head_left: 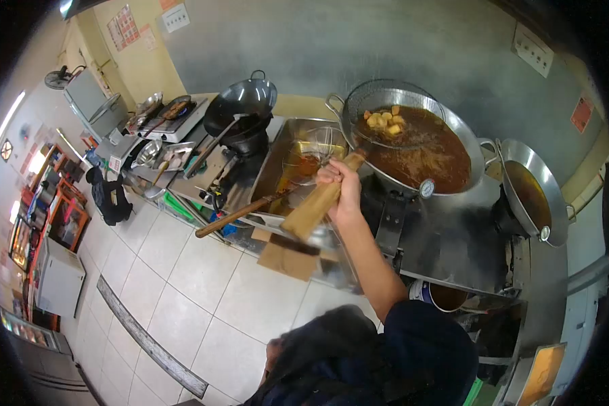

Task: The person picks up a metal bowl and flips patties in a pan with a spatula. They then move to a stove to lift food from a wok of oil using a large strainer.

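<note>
My right hand [342, 181] is wrapped round the broad wooden handle [311, 211] of a wire strainer [392, 88]. The strainer's round mesh basket sits over a large two-handled wok [477, 152] of dark, foamy frying oil [423, 162]. Several golden-yellow fried chunks [384, 122] lie in the basket. A dial thermometer [427, 188] is fixed at the wok's near rim. Below, beside my dark clothing, only a bit of my left hand [273, 353] shows; its fingers cannot be made out.
Left of the wok is a metal tray [267, 169] with oily residue and a wooden-handled tool [233, 218] across it. Further left stand a black wok [240, 101] and a stove [183, 118]. A smaller oil wok [531, 189] is at right, a cardboard box [287, 259] below. A person [108, 196] is far left.
</note>
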`<state>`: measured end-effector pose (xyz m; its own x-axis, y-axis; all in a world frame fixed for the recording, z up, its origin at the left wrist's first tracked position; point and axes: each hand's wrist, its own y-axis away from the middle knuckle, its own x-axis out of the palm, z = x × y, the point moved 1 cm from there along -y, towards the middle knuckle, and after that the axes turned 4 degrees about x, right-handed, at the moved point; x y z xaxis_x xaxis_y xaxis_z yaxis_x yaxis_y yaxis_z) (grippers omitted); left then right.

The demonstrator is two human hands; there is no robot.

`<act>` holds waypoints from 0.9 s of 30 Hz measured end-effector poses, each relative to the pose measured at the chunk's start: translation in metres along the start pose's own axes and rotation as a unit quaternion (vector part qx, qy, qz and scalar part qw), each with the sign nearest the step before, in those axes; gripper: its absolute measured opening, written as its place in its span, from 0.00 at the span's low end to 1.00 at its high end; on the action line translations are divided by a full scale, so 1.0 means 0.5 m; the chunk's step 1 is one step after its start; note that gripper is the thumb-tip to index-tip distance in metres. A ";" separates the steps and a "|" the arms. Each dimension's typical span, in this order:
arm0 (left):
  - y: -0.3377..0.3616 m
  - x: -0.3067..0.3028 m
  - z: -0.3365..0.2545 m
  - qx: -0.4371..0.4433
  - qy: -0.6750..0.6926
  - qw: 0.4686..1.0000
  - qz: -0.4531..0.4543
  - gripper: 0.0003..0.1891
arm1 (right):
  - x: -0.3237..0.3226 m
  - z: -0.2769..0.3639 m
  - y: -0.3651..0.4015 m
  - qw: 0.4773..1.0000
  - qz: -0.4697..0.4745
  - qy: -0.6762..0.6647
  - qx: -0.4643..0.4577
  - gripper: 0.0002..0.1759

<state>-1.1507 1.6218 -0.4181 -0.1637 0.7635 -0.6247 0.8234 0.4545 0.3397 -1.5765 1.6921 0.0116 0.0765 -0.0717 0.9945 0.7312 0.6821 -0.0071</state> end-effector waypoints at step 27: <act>-0.014 0.031 -0.020 -0.118 0.052 0.991 -0.032 0.21 | 0.065 -0.108 0.060 0.999 -0.010 -0.046 -0.007 0.08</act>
<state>-1.1644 1.6350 -0.4232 -0.2759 0.7674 -0.5788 0.6614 0.5885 0.4650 -1.5156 1.6709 0.0379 -0.0012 -0.0178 0.9998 0.7417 0.6706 0.0128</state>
